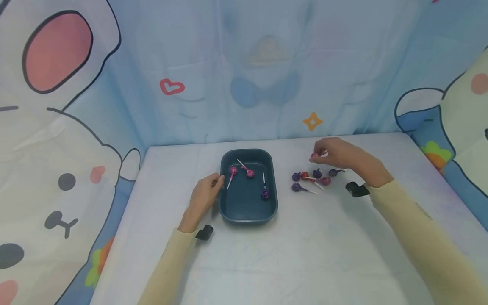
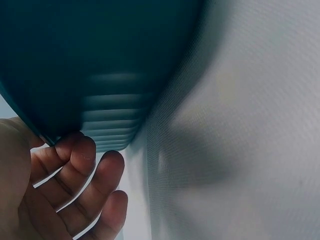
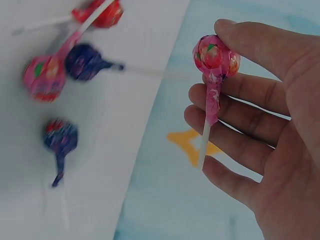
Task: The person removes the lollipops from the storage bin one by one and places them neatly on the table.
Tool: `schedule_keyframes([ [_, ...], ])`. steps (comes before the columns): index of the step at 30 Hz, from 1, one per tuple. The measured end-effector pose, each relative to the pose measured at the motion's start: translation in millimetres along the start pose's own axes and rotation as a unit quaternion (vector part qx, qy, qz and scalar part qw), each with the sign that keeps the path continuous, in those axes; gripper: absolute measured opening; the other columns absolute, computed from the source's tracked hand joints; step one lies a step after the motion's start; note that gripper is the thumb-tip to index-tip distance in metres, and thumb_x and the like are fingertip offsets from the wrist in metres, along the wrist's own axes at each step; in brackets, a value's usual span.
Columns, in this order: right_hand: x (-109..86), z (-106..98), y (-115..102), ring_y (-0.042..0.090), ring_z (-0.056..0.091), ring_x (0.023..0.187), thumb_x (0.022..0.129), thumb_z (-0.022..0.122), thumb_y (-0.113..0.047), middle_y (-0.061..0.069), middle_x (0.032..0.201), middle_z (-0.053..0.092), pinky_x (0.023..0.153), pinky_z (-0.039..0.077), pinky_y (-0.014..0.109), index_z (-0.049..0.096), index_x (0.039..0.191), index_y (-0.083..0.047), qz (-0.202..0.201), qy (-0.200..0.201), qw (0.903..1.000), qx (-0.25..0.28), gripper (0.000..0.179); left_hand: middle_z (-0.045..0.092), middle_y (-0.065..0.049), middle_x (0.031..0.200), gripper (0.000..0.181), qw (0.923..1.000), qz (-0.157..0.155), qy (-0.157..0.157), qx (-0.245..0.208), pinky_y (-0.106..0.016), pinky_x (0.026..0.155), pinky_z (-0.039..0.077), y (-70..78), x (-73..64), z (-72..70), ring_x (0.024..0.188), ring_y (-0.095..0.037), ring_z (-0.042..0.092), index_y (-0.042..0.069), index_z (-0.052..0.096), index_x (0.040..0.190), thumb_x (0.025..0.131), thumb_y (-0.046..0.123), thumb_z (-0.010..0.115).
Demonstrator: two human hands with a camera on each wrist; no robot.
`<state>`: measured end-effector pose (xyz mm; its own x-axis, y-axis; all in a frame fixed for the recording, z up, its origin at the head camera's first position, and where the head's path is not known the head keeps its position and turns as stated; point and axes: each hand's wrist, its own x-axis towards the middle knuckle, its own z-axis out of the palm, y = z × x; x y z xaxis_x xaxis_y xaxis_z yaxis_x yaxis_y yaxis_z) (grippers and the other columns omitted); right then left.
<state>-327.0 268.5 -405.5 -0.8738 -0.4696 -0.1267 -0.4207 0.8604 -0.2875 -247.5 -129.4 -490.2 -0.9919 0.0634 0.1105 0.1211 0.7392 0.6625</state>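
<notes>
My left hand (image 1: 203, 195) pinches the left rim of a dark teal tray (image 1: 248, 214), its fingertips against the outer wall in the left wrist view. Two pink lollipops, one near the left wall (image 1: 233, 170) and one beside it (image 1: 250, 173), lie in the tray with a purple lollipop (image 1: 265, 194). To the right, my right hand (image 1: 341, 154) pinches a pink-wrapped lollipop (image 3: 212, 55) between thumb and fingers, above the table. Its white stick points down across the fingers in the right wrist view.
Below the right hand, a loose group of lollipops lies on the white table (image 1: 289, 254): a red one (image 1: 304, 174), a pink one (image 1: 325, 181) and several purple ones, such as the front one (image 1: 296, 187). A printed blue curtain (image 1: 267, 63) hangs behind.
</notes>
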Motion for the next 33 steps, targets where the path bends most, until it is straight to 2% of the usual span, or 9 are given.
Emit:
schedule_keyframes([
  [6,-9.6,2.0,25.2,0.021,0.059,0.089,0.082,0.064,-0.043,0.003,0.09,0.064,0.078,0.048,0.043,0.063,0.092,-0.011,0.039,0.009,0.9992,0.009,0.034,0.049,0.002,0.06,0.036,1.0,0.001,0.0,0.003,-0.027,0.047,0.035,-1.1,0.6,-0.1,0.052,-0.013,0.045,0.017,0.048,0.07,0.095,0.043,0.042],
  [13,-18.5,4.5,42.8,0.027,0.057,0.096,0.08,0.063,-0.051,0.007,0.095,0.063,0.08,0.048,0.047,0.06,0.097,-0.007,0.074,0.01,0.9969,0.021,0.047,0.048,0.002,0.06,0.036,1.0,-0.006,0.003,0.006,-0.027,0.048,0.033,-0.3,1.0,-1.6,0.054,-0.014,0.045,0.016,0.048,0.07,0.094,0.043,0.043],
  [23,-9.4,24.3,64.4,0.021,0.052,0.077,0.083,0.065,-0.038,0.007,0.085,0.061,0.065,0.046,0.033,0.059,0.097,-0.004,0.126,-0.034,0.9907,0.037,0.037,0.049,0.001,0.06,0.034,1.0,-0.007,0.0,-0.001,-0.028,0.048,0.035,-1.6,0.5,-0.2,0.053,-0.014,0.046,0.017,0.048,0.07,0.094,0.041,0.044],
  [33,-1.1,42.7,71.6,0.019,0.05,0.072,0.082,0.067,-0.033,0.006,0.078,0.059,0.063,0.043,0.031,0.06,0.092,-0.003,0.132,-0.038,0.9905,0.009,0.033,0.048,0.002,0.06,0.037,1.0,-0.002,0.001,-0.002,-0.027,0.048,0.036,-2.2,0.7,1.7,0.052,-0.013,0.047,0.017,0.048,0.07,0.094,0.045,0.042],
])
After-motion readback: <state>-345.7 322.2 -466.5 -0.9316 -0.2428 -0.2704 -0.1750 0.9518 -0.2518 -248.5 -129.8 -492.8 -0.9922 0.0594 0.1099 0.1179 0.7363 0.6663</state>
